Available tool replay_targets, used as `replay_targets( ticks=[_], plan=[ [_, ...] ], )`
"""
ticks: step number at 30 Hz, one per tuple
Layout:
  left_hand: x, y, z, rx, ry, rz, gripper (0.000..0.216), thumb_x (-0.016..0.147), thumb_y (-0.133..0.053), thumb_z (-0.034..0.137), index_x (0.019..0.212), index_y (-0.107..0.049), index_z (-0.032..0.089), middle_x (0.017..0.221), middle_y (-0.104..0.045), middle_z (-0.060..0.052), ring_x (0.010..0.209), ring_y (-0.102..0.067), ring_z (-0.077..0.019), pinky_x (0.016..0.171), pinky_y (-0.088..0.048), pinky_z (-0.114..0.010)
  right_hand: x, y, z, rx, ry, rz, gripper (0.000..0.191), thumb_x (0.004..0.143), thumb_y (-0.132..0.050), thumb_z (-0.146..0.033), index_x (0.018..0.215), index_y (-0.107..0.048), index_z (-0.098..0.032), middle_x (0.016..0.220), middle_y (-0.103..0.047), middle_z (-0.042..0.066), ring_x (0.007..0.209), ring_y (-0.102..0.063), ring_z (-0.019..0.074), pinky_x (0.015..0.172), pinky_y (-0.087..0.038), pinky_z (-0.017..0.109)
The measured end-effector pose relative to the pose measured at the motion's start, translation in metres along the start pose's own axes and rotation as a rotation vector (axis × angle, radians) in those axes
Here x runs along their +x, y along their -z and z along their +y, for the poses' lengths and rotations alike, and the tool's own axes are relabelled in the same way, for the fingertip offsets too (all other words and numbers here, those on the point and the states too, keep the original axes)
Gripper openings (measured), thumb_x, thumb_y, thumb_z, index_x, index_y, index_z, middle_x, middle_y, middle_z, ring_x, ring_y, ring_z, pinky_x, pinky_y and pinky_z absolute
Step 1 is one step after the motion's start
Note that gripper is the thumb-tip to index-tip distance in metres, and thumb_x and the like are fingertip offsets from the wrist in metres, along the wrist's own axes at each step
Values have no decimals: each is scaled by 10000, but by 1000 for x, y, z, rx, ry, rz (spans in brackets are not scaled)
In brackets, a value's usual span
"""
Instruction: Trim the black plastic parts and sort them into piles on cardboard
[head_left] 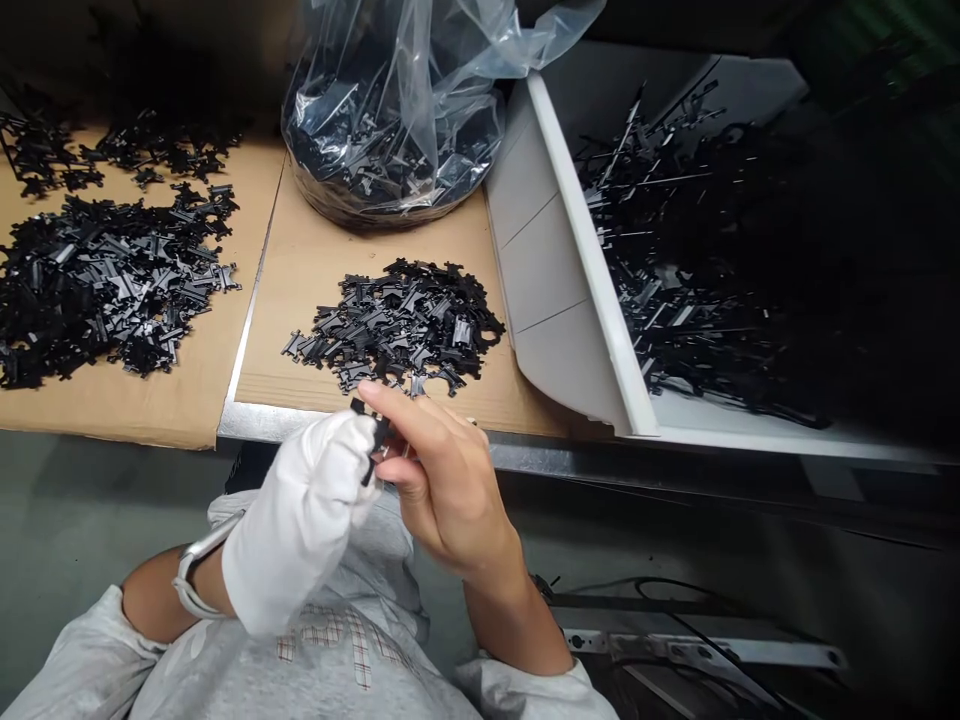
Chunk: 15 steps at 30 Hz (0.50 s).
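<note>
My left hand (300, 515), in a white glove, is closed around a small black plastic part (373, 440) held in front of my chest. My bare right hand (439, 475) pinches the same part from the right, fingers curled and touching the glove. Both hands hover just below the table's metal front edge (300, 425). Right above them on the cardboard lies a small pile of black plastic parts (397, 325).
A larger heap of black parts (105, 285) covers the cardboard at the left. A clear plastic bag (397, 130) full of parts stands at the back. A white bin (592, 270) at the right holds black sprue scraps. A bracelet (191, 580) circles my left wrist.
</note>
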<state>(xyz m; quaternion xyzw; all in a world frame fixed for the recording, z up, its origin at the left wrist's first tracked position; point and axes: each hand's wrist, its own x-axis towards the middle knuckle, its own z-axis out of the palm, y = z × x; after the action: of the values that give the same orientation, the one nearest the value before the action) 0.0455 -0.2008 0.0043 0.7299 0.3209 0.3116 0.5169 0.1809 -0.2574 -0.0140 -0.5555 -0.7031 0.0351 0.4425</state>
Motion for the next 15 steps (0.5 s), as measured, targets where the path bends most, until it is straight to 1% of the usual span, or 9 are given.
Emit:
replay_targets(
  ticks=[2, 6, 9, 12, 15],
  plan=[
    [-2, -1, -1, 28, -14, -2, 278, 926, -431, 82, 716, -429, 264, 567, -570, 51, 501, -569, -127, 486, -531, -238, -1, 1, -1, 25, 0, -12, 393, 1102, -393, -397, 1437, -527, -241, 879, -743, 16, 654, -588, 168, 616, -462, 311],
    [-5, -1, -1, 70, -40, 18, 296, 933, -427, 97, 688, -448, 263, 568, -600, 41, 510, -584, -140, 503, -550, -267, -2, 2, -2, 68, -8, -38, 398, 1101, -394, -397, 1456, -503, -256, 999, -772, 26, 683, -618, 164, 639, -497, 313],
    [-8, -1, -1, 76, 0, 10, 354, 967, -406, 134, 650, -487, 269, 555, -616, 33, 495, -584, -149, 482, -550, -285, -2, 3, -2, 73, -8, -30, 407, 1102, -370, -410, 1464, -494, -269, 979, -767, 24, 673, -616, 167, 636, -495, 311],
    [-9, 1, 0, 41, 22, -27, 367, 980, -399, 129, 671, -535, 272, 594, -655, 38, 531, -619, -145, 518, -580, -275, -2, 3, -2, 94, -11, -36, 412, 1105, -348, -415, 1468, -489, -280, 923, -754, 19, 666, -615, 172, 646, -504, 312],
    [-8, 3, 1, -40, 12, -84, 380, 985, -389, 111, 667, -520, 272, 589, -653, 57, 549, -638, -132, 544, -595, -249, -3, 3, -2, 123, -15, -54, 404, 1102, -364, -407, 1461, -493, -273, 870, -741, 18, 686, -630, 182, 684, -532, 317]
  ],
)
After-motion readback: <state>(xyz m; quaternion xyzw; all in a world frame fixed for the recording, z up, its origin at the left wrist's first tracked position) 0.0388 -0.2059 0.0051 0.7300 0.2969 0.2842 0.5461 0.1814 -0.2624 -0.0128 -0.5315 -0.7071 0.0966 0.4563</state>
